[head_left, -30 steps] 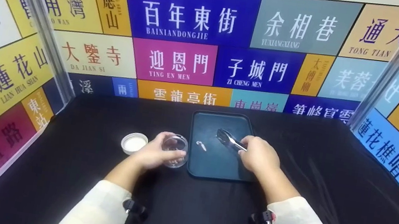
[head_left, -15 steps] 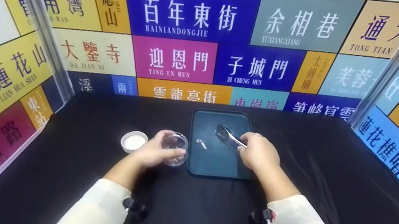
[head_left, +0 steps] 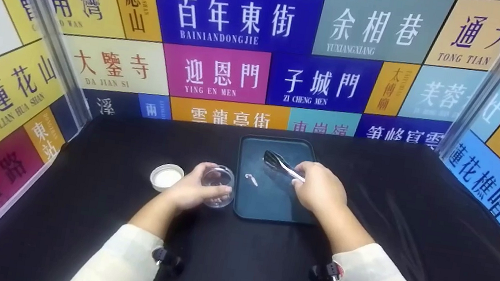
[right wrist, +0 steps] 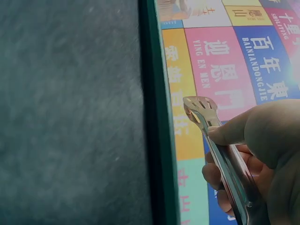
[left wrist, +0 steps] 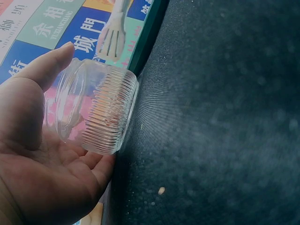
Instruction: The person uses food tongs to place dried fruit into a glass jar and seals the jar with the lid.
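My left hand (head_left: 188,191) grips a clear jar (head_left: 217,189) at the left edge of a dark green tray (head_left: 269,209). In the left wrist view the jar (left wrist: 104,108) has a ribbed lower part, with the thumb on one side and fingers on the other. My right hand (head_left: 322,187) holds metal tongs (head_left: 282,166), their slotted heads low over the tray's upper half. The right wrist view shows thumb and fingers around the tongs' (right wrist: 227,164) arms. A small whitish piece (head_left: 251,180) lies on the tray, between jar and tongs.
A white round lid (head_left: 167,177) lies on the black cloth (head_left: 241,268) left of my left hand. Behind the table stands a wall of coloured signs (head_left: 215,73). Clear upright posts (head_left: 491,82) rise at both sides.
The tongs have moved a little left and toward the back of the tray, and their heads have turned. My left hand and the jar stay in place. The whitish piece has not moved.
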Demonstrator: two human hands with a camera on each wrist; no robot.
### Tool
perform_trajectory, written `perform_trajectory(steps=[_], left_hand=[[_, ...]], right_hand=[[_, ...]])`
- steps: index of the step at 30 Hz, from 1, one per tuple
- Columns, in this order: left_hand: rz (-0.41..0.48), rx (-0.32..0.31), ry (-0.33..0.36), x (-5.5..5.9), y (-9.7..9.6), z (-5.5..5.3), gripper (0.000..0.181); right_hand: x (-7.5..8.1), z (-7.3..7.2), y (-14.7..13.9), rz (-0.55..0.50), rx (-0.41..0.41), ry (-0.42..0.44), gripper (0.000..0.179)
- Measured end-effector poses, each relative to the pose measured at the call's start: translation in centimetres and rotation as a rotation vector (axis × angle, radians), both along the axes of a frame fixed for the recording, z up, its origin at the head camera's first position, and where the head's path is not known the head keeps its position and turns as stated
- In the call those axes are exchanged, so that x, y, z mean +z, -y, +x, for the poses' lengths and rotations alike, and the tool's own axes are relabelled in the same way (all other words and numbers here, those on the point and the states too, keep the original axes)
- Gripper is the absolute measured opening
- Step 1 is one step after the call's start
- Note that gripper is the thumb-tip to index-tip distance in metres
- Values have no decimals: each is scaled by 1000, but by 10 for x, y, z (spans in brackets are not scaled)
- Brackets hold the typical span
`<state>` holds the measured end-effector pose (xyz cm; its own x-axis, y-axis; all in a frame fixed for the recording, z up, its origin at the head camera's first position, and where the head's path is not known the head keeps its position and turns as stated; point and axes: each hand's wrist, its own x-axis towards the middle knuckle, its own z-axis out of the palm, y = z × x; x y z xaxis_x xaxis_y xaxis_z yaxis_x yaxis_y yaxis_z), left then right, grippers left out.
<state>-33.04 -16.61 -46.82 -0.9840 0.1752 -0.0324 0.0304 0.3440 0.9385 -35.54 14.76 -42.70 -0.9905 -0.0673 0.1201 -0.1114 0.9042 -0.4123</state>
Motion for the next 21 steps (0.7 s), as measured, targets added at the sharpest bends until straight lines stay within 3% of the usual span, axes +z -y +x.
perform_trajectory(steps=[21], left_hand=[[23,-6,5,0,0,-1,89]], right_hand=[[20,21,22,-11,46,-62,33]])
